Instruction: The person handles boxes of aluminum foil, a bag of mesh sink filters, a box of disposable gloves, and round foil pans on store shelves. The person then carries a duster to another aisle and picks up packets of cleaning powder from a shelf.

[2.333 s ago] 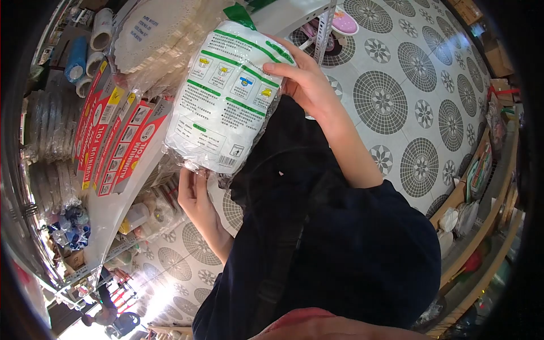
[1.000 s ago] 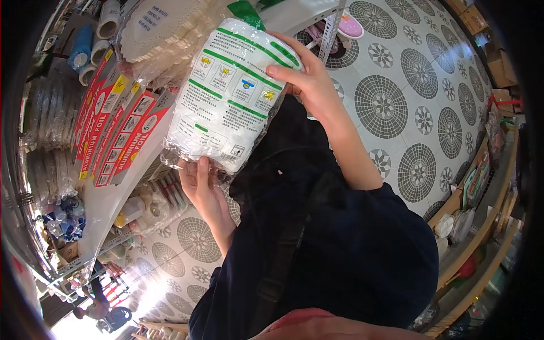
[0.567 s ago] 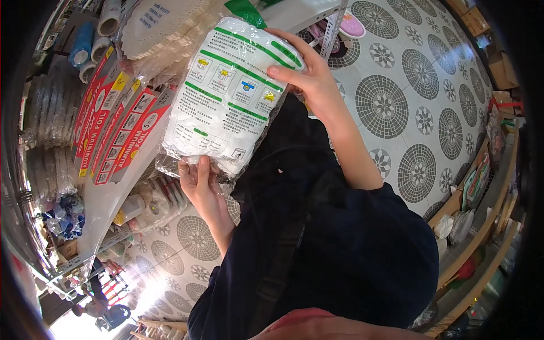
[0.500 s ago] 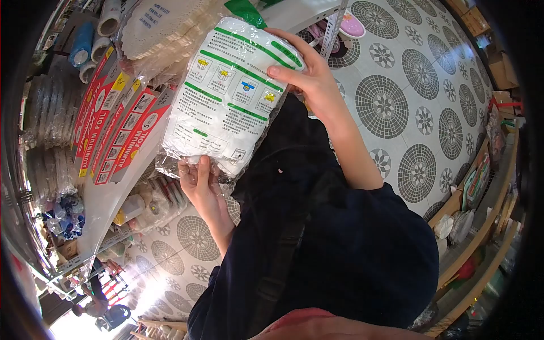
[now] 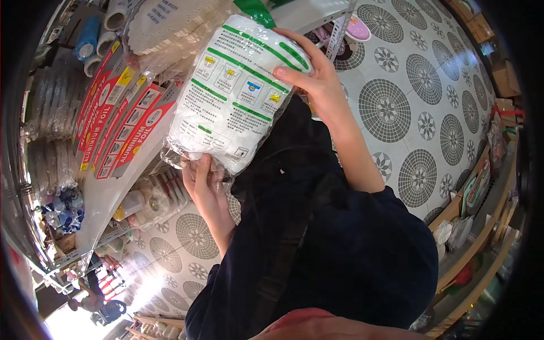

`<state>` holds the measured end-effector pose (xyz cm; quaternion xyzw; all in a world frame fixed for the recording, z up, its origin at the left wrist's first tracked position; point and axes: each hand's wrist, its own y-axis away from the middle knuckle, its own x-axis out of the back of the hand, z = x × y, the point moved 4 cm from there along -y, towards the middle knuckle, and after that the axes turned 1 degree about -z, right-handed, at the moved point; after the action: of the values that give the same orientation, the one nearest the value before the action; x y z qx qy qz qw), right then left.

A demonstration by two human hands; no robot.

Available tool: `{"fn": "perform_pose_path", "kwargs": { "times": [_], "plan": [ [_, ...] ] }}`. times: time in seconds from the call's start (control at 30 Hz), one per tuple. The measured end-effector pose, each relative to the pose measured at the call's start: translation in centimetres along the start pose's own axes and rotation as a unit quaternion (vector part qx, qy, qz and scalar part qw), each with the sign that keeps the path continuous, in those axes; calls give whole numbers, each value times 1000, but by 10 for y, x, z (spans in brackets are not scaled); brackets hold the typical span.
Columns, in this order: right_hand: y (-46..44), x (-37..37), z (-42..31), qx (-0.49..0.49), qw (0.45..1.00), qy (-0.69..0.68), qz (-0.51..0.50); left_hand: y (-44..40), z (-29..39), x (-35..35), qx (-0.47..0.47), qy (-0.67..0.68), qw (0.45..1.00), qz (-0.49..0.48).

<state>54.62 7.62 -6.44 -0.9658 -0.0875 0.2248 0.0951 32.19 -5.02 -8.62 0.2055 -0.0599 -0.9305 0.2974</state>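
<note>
A white plastic-wrapped package (image 5: 226, 96) with green stripes, small printed pictures and a barcode hangs tilted in front of me. My right hand (image 5: 320, 79) grips its upper right edge, thumb on the printed face and the other fingers mostly hidden behind. At the lower edge, my left hand (image 5: 207, 187) pinches the crinkled clear wrapping, its thumb on the front. Just left of the package, red aluminium foil boxes (image 5: 139, 136) lie on a shelf. Above them is a stack of lace-edged white paper doilies (image 5: 164, 28) in plastic.
A blue roll (image 5: 88, 38) and white rolls stand at the upper left. Pink footwear (image 5: 358, 29) is beyond a perforated metal post (image 5: 339, 34). Patterned tiles (image 5: 385, 110) cover the floor. Wooden-edged shelves (image 5: 481, 238) run along the right. A person (image 5: 90, 294) is at the far lower left.
The view has shifted slightly, so the package and both hands appear a little further right. Compared with the earliest frame, my left thumb has come onto the package's front. Both hands keep their hold.
</note>
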Motion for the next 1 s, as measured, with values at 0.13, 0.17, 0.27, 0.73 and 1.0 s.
{"fn": "perform_pose_path", "kwargs": {
  "times": [0.13, 0.17, 0.27, 0.73, 1.0],
  "plan": [
    [-1, 3, 6, -12, 1000, 6, 22, 0, 4, 1, -7, 25, 999, -36],
    [0, 3, 4, -27, 999, 8, 27, 0, 4, 4, -9, 18, 998, -52],
    [0, 3, 5, -53, 998, -25, 37, 1, 9, 0, -20, 35, 995, -93],
    [-1, 6, 20, -90, 994, -46, 46, 9, 16, 0, -40, 29, 991, -124],
    [-3, 13, 15, -37, 988, 124, 79, 5, 35, -7, -66, 5, 996, -59]
  ]
}}
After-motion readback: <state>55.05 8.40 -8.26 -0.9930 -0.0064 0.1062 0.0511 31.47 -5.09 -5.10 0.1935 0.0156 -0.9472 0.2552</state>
